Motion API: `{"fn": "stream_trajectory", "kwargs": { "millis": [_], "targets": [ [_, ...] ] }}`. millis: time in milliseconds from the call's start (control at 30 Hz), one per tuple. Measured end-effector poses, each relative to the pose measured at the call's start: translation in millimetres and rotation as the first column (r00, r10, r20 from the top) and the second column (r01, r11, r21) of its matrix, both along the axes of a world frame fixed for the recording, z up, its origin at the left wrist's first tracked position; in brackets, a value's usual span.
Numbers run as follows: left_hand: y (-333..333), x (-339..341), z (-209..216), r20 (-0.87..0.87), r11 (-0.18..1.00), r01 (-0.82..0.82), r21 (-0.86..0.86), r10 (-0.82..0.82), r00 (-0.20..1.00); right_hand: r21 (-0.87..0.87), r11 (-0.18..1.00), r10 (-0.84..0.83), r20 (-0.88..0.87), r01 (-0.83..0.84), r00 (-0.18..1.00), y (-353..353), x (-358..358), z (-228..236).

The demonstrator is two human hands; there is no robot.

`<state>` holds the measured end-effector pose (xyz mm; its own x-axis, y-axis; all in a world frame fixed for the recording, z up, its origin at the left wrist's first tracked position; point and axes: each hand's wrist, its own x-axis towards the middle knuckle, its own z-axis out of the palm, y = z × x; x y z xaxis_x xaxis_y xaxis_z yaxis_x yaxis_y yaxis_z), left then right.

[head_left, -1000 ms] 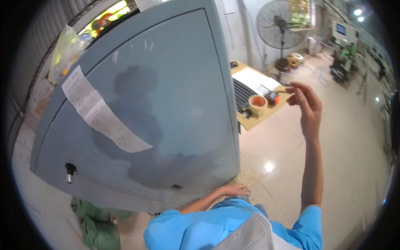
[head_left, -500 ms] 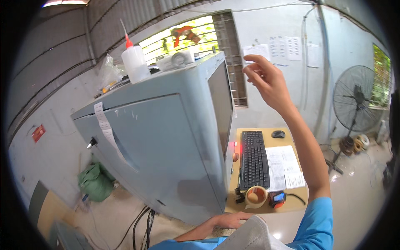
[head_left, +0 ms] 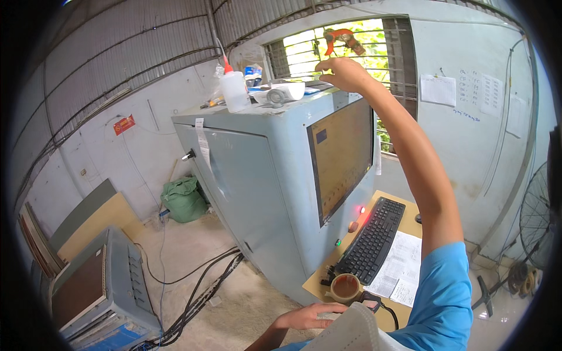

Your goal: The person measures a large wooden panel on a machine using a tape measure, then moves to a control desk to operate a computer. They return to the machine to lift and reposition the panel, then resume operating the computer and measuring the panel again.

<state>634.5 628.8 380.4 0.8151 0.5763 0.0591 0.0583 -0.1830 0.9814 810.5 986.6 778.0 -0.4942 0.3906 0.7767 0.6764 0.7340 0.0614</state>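
Observation:
My right hand [head_left: 344,74] is raised over the top of a blue-grey computer cabinet [head_left: 234,158]. Its fingers are bent but apart, and nothing shows in them. Below it is the cabinet's built-in screen [head_left: 342,158], which is lit. My left hand [head_left: 307,317] is low in front, fingers stretched out and holding nothing I can see. Close to it, a roll of tape [head_left: 345,288] lies at the near end of the desk shelf [head_left: 316,285]. A small dark device [head_left: 370,301] with a black cable is beside the roll, partly hidden.
On the cabinet stand a white squeeze bottle [head_left: 235,92] with a red tip and a white device [head_left: 281,92]. The shelf holds a black keyboard [head_left: 373,237] and papers [head_left: 401,266]. Cables [head_left: 202,301] cross the floor at left; a standing fan [head_left: 535,205] is at right.
The view has swung left, so cabinet and desk appear further right and the screen shows more fully. My right hand has moved from beside the cabinet to over its top.

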Motion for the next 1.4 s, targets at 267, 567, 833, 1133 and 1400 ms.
{"fn": "stream_trajectory", "kwargs": {
  "millis": [267,567,833,1133,1400],
  "targets": [
    [-27,-12,-36,-0.066,0.969,-0.192,-0.154,0.183,0.981,0.011,1.0,0.022,0.297,-0.027,0.955,10,-37,22],
    [-55,-37,-41,-0.034,0.913,-0.307,-0.27,0.309,0.95,-0.292,0.951,0.152,0.142,-0.105,0.978,13,-40,30],
    [-34,-47,-70,-0.141,0.945,-0.278,-0.174,0.255,0.957,-0.416,0.899,-0.002,0.301,0.133,0.954,16,-78,45],
    [-40,-60,-73,-0.154,0.942,-0.262,-0.208,0.233,0.96,-0.44,0.895,0.17,0.199,-0.067,0.965,37,-111,39],
    [-45,-70,-101,-0.268,0.943,-0.254,-0.215,0.193,0.944,-0.347,0.91,0.272,0.093,-0.225,0.958,47,-105,31]
  ]
}}
